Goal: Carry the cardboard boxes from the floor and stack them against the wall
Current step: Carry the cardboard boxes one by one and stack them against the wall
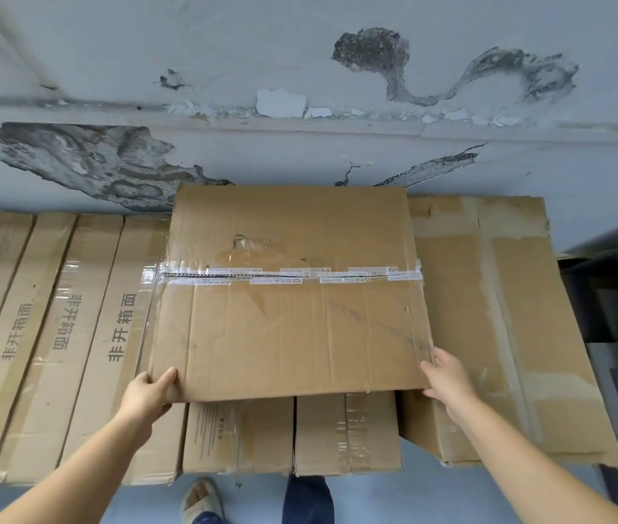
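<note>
While the taped cardboard box [292,293] is lying flat on top of the lower boxes [292,436] by the wall [299,70], we are holding it at its two near corners. Our left hand [148,395] is gripping the near-left corner, thumb curled over the top face. Our right hand [447,380] is pinching the near-right corner, fingers on top and beneath the edge. Printed cartons [53,334] are lying just beside it on the left; a large worn carton [508,315] is standing on the right. A sandalled foot [201,499] is showing on the blue floor [394,497].
</note>
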{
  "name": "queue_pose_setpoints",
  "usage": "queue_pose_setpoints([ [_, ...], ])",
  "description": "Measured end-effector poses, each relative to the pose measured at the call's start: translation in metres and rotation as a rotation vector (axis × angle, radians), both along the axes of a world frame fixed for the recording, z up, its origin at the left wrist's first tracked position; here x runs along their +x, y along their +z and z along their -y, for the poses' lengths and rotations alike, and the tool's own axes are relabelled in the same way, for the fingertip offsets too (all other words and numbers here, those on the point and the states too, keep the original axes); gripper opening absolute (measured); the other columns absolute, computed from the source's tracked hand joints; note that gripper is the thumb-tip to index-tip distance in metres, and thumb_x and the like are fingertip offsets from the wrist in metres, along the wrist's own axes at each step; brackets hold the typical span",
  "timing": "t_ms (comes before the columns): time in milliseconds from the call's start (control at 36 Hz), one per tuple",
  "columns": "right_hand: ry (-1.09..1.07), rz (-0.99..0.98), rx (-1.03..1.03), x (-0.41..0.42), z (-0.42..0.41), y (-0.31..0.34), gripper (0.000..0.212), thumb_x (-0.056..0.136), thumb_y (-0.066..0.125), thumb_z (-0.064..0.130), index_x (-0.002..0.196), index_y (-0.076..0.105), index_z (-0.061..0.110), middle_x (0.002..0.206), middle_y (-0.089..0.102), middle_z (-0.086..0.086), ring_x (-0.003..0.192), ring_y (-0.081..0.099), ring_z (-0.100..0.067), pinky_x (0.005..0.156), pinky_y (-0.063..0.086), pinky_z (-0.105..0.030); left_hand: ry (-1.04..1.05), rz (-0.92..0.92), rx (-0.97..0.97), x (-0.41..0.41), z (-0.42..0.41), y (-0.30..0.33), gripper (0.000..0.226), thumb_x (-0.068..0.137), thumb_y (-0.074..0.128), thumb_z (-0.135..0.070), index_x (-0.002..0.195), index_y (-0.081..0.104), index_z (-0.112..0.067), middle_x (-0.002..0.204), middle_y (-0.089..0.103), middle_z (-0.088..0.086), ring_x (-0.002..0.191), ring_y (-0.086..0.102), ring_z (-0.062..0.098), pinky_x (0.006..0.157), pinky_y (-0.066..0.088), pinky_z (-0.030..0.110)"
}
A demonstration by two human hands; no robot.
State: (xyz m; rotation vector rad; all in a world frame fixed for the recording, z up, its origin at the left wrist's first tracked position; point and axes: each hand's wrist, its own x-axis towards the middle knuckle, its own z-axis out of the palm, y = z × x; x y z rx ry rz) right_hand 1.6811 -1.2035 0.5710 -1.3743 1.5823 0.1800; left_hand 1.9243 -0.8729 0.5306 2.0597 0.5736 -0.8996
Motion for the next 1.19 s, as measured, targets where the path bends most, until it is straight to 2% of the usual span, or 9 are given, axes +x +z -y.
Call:
queue_pose_setpoints([
  [194, 0.034, 0.015, 0.022, -0.003, -0.002, 0.001, 0.051, 0.100, 0.043, 0.006, 0.149, 0.028, 0.010, 0.149, 0.038, -0.011, 0.130, 0.042, -0.031, 0.097, 0.046, -0.042, -0.048, -0.007, 0.024, 0.004, 0.000, 0.002, 0.032, 0.096, 0.055, -0.020, 0.116, 0.049, 0.003, 0.112, 0.054, 0.020, 0.100, 0.051, 0.031, 0.088, 0.044, 0.042],
  [306, 0.076, 0.023, 0.053, -0.009, -0.002, 0.002, 0.055, 0.100, 0.044, 0.009, 0.151, 0.022, 0.011, 0.154, 0.031, -0.009, 0.136, 0.037, -0.029, 0.106, 0.040, -0.042, -0.178, 0.058, 0.146, 0.002, 0.002, 0.012, 0.033, 0.094, 0.057, -0.020, 0.114, 0.051, 0.005, 0.115, 0.057, 0.026, 0.106, 0.055, 0.040, 0.090, 0.045, 0.045],
  [444, 0.240, -0.032, 0.042, -0.025, -0.004, 0.010, 0.056, 0.101, 0.042, 0.015, 0.152, 0.020, 0.016, 0.156, 0.027, -0.005, 0.142, 0.030, -0.025, 0.114, 0.030, -0.047, -0.262, 0.113, 0.123, 0.000, -0.005, 0.035, 0.051, 0.094, 0.055, -0.017, 0.140, 0.039, -0.003, 0.133, 0.051, 0.019, 0.117, 0.052, 0.036, 0.099, 0.042, 0.045],
  [611, 0.295, -0.011, 0.052, -0.032, -0.028, 0.027, 0.055, 0.101, 0.039, 0.012, 0.152, 0.019, 0.017, 0.153, 0.031, 0.001, 0.142, 0.028, -0.023, 0.115, 0.024, -0.039, -0.338, 0.053, 0.046, -0.007, -0.029, 0.061, 0.058, 0.096, 0.053, -0.018, 0.148, 0.029, -0.010, 0.146, 0.041, 0.019, 0.131, 0.042, 0.034, 0.108, 0.036, 0.047],
  [778, 0.352, 0.051, -0.078, -0.025, -0.075, 0.059, 0.064, 0.100, 0.045, 0.023, 0.154, 0.010, 0.022, 0.160, 0.015, 0.001, 0.146, 0.018, -0.022, 0.116, 0.019, -0.039, -0.399, 0.087, -0.070, -0.025, -0.059, 0.099, 0.049, 0.095, 0.055, -0.020, 0.142, 0.040, -0.012, 0.134, 0.053, 0.015, 0.115, 0.051, 0.025, 0.100, 0.040, 0.039],
  [944, 0.469, 0.283, -0.205, -0.030, -0.152, 0.123, 0.063, 0.098, 0.050, 0.028, 0.152, 0.018, 0.031, 0.156, 0.024, 0.012, 0.142, 0.024, -0.008, 0.107, 0.023, -0.023, -0.489, 0.218, -0.293, -0.036, -0.099, 0.153, 0.029, 0.097, 0.053, -0.018, 0.123, 0.049, -0.030, 0.120, 0.062, 0.002, 0.116, 0.056, 0.018, 0.105, 0.042, 0.041],
  [1083, 0.313, 0.515, -0.312, -0.047, -0.237, 0.168, 0.058, 0.096, 0.053, 0.014, 0.144, 0.028, 0.033, 0.144, 0.038, 0.018, 0.123, 0.037, 0.018, 0.081, 0.035, 0.004, -0.563, 0.354, -0.462, -0.044, -0.152, 0.208, 0.030, 0.094, 0.053, -0.017, 0.121, 0.054, -0.032, 0.109, 0.070, -0.009, 0.111, 0.060, 0.006, 0.104, 0.043, 0.039],
  [1139, 0.226, 0.594, -0.339, -0.058, -0.272, 0.177, 0.055, 0.094, 0.053, 0.010, 0.137, 0.032, 0.037, 0.139, 0.042, 0.019, 0.117, 0.039, 0.025, 0.079, 0.036, 0.004, -0.578, 0.385, -0.542, -0.051, -0.175, 0.227, 0.030, 0.091, 0.058, -0.026, 0.121, 0.056, -0.031, 0.107, 0.071, -0.011, 0.108, 0.062, 0.003, 0.102, 0.044, 0.037],
  [1194, 0.140, 0.661, -0.354, -0.070, -0.307, 0.181, 0.054, 0.093, 0.054, 0.009, 0.133, 0.036, 0.040, 0.138, 0.045, 0.021, 0.119, 0.041, 0.021, 0.079, 0.038, 0.003, -0.609, 0.419, -0.574, -0.057, -0.197, 0.241, 0.041, 0.083, 0.065, -0.048, 0.120, 0.058, -0.033, 0.110, 0.070, -0.011, 0.108, 0.062, 0.004, 0.098, 0.047, 0.037],
])
